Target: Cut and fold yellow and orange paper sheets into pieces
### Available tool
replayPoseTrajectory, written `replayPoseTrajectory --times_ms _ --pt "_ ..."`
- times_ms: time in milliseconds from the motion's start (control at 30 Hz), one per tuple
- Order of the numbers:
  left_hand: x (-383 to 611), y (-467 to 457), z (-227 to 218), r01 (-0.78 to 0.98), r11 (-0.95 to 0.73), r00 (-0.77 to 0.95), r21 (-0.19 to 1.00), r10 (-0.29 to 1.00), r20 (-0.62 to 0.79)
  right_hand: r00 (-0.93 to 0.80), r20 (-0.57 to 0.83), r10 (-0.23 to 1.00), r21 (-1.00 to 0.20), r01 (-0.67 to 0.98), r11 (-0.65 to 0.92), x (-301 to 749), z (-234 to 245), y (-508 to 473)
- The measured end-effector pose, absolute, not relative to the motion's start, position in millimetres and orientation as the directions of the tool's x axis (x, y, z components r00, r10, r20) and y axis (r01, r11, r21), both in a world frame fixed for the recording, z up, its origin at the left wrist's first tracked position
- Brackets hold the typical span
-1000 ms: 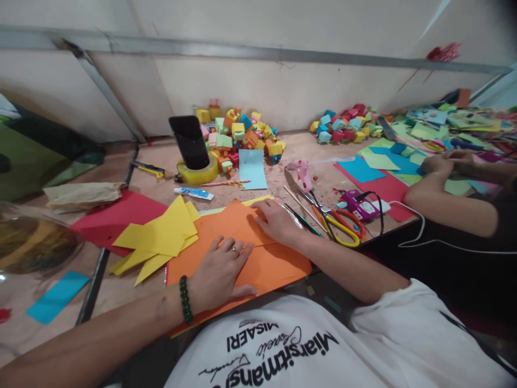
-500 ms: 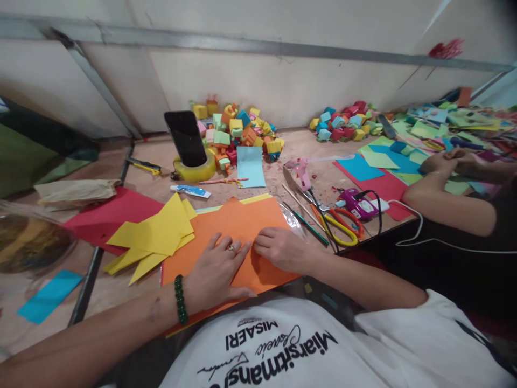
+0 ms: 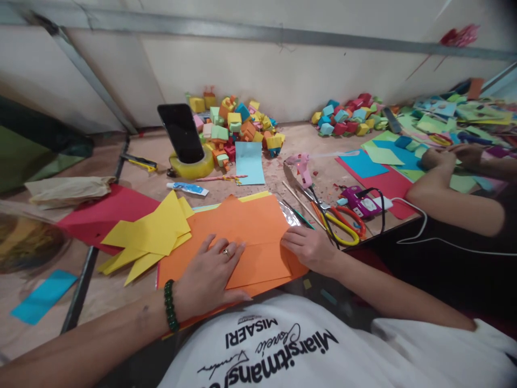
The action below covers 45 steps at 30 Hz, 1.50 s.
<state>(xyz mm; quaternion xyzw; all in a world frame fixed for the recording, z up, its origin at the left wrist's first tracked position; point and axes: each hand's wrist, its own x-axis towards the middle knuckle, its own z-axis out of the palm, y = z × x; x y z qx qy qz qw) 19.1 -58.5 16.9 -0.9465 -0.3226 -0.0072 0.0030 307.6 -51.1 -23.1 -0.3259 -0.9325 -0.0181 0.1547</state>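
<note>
Orange paper [image 3: 250, 218] lies in front of me on a stack of coloured sheets, with a straight crease across it and a folded-over part near my body. My left hand [image 3: 210, 269] rests flat on it, fingers spread, with a ring and a green bead bracelet. At the right end of the crease, my right hand [image 3: 309, 248] has its fingers curled together on the paper's edge; the fingertips' underside is hidden. Left of the stack, yellow paper pieces [image 3: 155, 226] overlap a red sheet [image 3: 121, 205].
Scissors [image 3: 343, 231], a pink glue gun [image 3: 301, 167] and a purple power adapter [image 3: 359, 202] lie to the right. A phone [image 3: 181, 132] leans in a tape roll [image 3: 194, 168] before heaped paper cubes [image 3: 234, 121]. Another person's forearm [image 3: 452, 202] rests at far right.
My right hand has slid right along the crease, from near my left hand to the paper's right edge. My left hand stays flat on the paper. The view has shifted slightly.
</note>
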Motion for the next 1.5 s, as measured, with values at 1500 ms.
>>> replayPoseTrajectory --times_ms 1500 --pt "9 -87 18 0.765 -0.628 0.622 -0.140 0.778 -0.088 -0.427 -0.094 0.899 -0.337 0.864 0.375 242 32 12"
